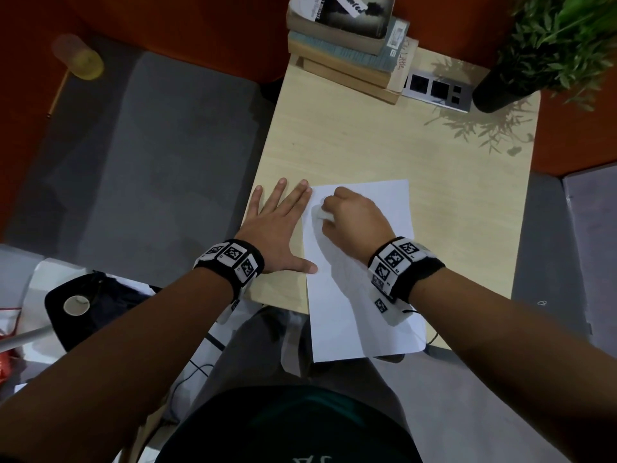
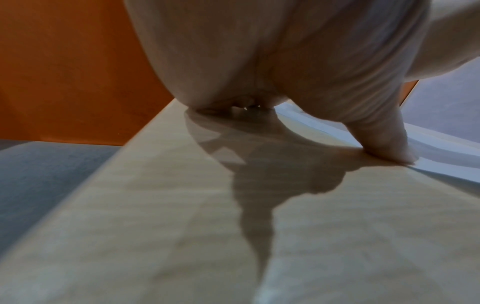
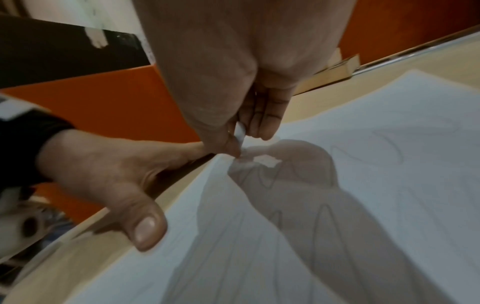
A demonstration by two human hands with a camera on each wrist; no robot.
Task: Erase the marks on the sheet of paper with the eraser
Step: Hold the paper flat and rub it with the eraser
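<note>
White paper sheet point(image 1: 364, 295) lies on the pale wooden desk point(image 1: 367, 145), near edge overhanging, faint pencil squiggles hard to read. Right hand point(image 1: 354, 218) pinches a small white eraser point(image 1: 323, 214), mostly hidden, at its far-left corner; left hand point(image 1: 280, 228) splayed flat, pressing its left edge

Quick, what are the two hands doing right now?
Left hand: open, flat, pressing the paper edge onto the table.
Right hand: pinching the eraser against the paper.

White sheet of paper point(image 1: 364, 289) with faint pencil squiggles, white eraser point(image 1: 323, 214) atop
</note>
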